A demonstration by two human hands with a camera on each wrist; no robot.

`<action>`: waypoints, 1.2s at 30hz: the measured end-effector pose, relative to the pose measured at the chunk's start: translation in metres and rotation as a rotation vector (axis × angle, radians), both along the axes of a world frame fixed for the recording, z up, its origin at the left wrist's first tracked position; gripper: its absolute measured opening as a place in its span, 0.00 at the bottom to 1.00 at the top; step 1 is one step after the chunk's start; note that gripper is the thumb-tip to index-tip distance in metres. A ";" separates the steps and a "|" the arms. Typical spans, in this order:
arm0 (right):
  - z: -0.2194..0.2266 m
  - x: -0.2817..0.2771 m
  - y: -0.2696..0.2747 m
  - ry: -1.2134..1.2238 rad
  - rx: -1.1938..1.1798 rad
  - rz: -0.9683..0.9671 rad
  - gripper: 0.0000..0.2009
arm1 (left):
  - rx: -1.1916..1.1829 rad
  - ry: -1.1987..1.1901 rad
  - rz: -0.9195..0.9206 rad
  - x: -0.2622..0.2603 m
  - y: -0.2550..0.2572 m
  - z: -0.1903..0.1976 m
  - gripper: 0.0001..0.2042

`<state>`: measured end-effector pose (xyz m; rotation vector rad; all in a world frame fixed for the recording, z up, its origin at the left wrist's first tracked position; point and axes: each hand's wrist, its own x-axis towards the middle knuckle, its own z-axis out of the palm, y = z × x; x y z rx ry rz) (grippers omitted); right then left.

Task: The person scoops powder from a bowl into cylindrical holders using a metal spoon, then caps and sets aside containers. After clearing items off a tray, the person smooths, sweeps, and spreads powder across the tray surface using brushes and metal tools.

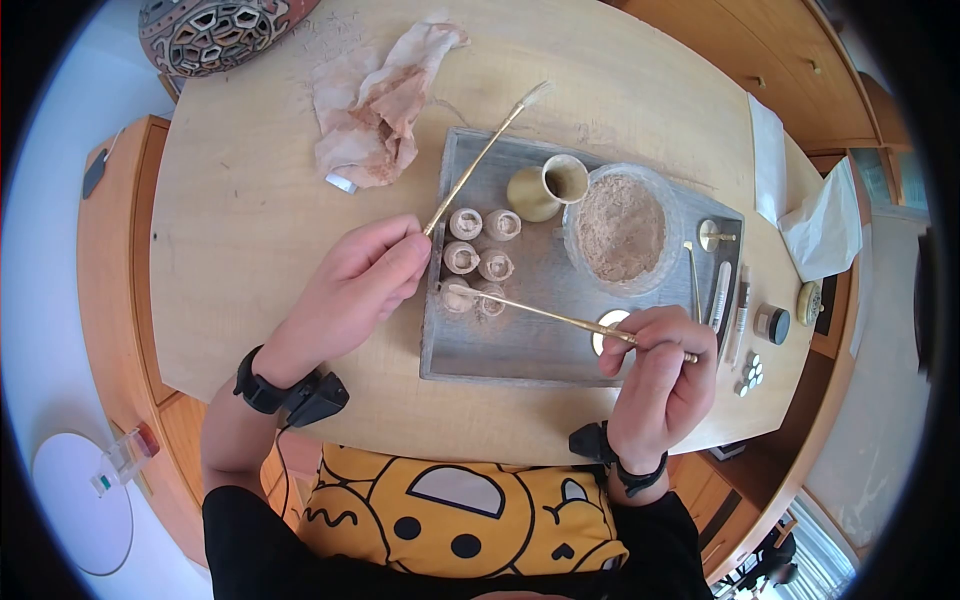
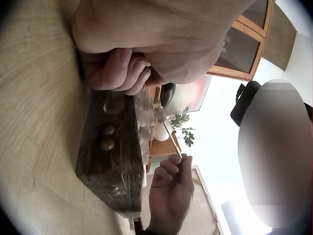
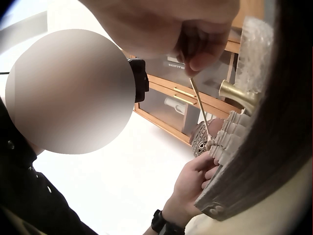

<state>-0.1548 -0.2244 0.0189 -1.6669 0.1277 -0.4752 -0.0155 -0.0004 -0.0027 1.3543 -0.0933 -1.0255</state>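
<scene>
My left hand (image 1: 372, 268) pinches a brass-coloured brush (image 1: 470, 168), its bristles pointing up and away, at the left edge of a grey wooden tray (image 1: 540, 368). My right hand (image 1: 668, 368) holds a thin brass tool (image 1: 545, 312) between thumb and fingers; its pale tip lies over the front-left jar (image 1: 457, 297). Several small jars (image 1: 466, 223) with powdery tops stand in two columns at the tray's left side. In the right wrist view the tool (image 3: 199, 100) reaches down to the jars (image 3: 230, 134), beside my left hand (image 3: 188, 188).
The tray also bears a brass vase (image 1: 535, 195), a glass bowl of brown powder (image 1: 622, 228), a round brass piece (image 1: 612, 332) and a small brass stand (image 1: 710, 236). A stained cloth (image 1: 375, 115) lies behind it; pens (image 1: 741, 318) and a dark-lidded jar (image 1: 772, 324) are at right.
</scene>
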 end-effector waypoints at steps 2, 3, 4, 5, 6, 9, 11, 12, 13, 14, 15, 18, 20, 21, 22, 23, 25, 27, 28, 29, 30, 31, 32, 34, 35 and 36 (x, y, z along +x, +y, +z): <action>0.000 0.000 -0.001 -0.014 -0.037 0.023 0.06 | -0.002 -0.004 0.000 0.000 0.000 -0.001 0.14; 0.000 -0.001 -0.002 -0.034 -0.092 0.050 0.05 | -0.004 -0.003 -0.002 0.000 0.001 -0.002 0.14; 0.000 -0.001 -0.004 -0.053 -0.148 0.078 0.04 | -0.006 -0.001 -0.004 0.000 0.001 -0.002 0.14; 0.000 -0.001 -0.005 -0.053 -0.148 0.077 0.04 | -0.006 -0.001 -0.005 0.000 0.001 -0.002 0.14; 0.000 -0.001 -0.008 -0.115 -0.219 0.073 0.04 | -0.003 -0.004 -0.005 0.000 0.001 -0.002 0.14; 0.000 -0.003 -0.016 -0.208 -0.272 -0.042 0.05 | 0.002 -0.008 -0.003 0.000 0.001 -0.003 0.14; 0.000 -0.001 -0.018 -0.259 -0.208 -0.291 0.07 | -0.002 -0.009 -0.001 0.000 0.000 -0.003 0.14; 0.001 0.000 -0.023 -0.259 -0.212 -0.293 0.07 | 0.009 0.001 0.002 0.000 0.000 -0.003 0.14; 0.004 0.000 -0.032 -0.140 -0.326 -0.421 0.07 | 0.021 0.010 0.006 0.000 0.000 -0.003 0.14; 0.005 0.002 -0.037 -0.018 -0.437 -0.549 0.07 | 0.018 0.010 0.003 -0.001 0.000 -0.003 0.14; 0.003 0.005 -0.039 0.002 -0.424 -0.606 0.08 | 0.020 0.011 0.012 -0.001 0.000 -0.003 0.14; -0.001 0.012 -0.044 0.084 -0.361 -0.601 0.09 | 0.031 0.015 0.023 -0.001 -0.001 -0.003 0.14; -0.002 0.012 -0.046 0.110 -0.283 -0.545 0.09 | 0.040 0.019 0.022 -0.002 -0.001 -0.002 0.14; -0.003 0.012 -0.047 0.131 -0.207 -0.481 0.10 | 0.046 0.011 0.030 -0.002 -0.002 -0.001 0.13; -0.003 0.012 -0.048 0.153 -0.132 -0.414 0.10 | 0.051 0.005 0.040 -0.002 -0.002 -0.001 0.13; -0.003 0.011 -0.048 0.178 -0.090 -0.410 0.12 | 0.052 0.004 0.035 -0.002 -0.002 -0.001 0.13; -0.004 0.011 -0.050 0.193 -0.054 -0.419 0.12 | 0.049 0.001 0.045 -0.002 -0.003 -0.001 0.13; -0.004 0.010 -0.052 0.207 -0.017 -0.426 0.13 | 0.050 -0.001 0.041 -0.002 -0.002 -0.002 0.13; -0.003 0.010 -0.053 0.223 0.026 -0.461 0.13 | 0.051 -0.003 0.039 -0.002 -0.001 -0.002 0.13; -0.002 0.010 -0.054 0.240 0.069 -0.495 0.14 | 0.051 -0.003 0.039 -0.002 -0.001 -0.002 0.13; -0.002 0.010 -0.055 0.240 0.069 -0.495 0.14 | 0.044 -0.007 0.033 -0.002 -0.001 -0.003 0.13; -0.003 0.009 -0.056 0.214 0.085 -0.501 0.14 | 0.039 -0.012 0.029 -0.002 0.000 -0.003 0.13; -0.003 0.009 -0.056 0.187 0.100 -0.506 0.14 | 0.039 -0.012 0.030 -0.002 -0.001 -0.002 0.13; -0.002 0.008 -0.055 0.164 0.128 -0.489 0.14 | 0.050 -0.016 0.036 -0.003 -0.002 0.000 0.14; -0.002 0.007 -0.054 0.141 0.155 -0.474 0.13 | 0.052 -0.015 0.040 -0.003 -0.002 0.000 0.14; -0.001 0.007 -0.052 0.142 0.157 -0.469 0.13 | 0.057 -0.011 0.036 -0.003 -0.001 0.000 0.14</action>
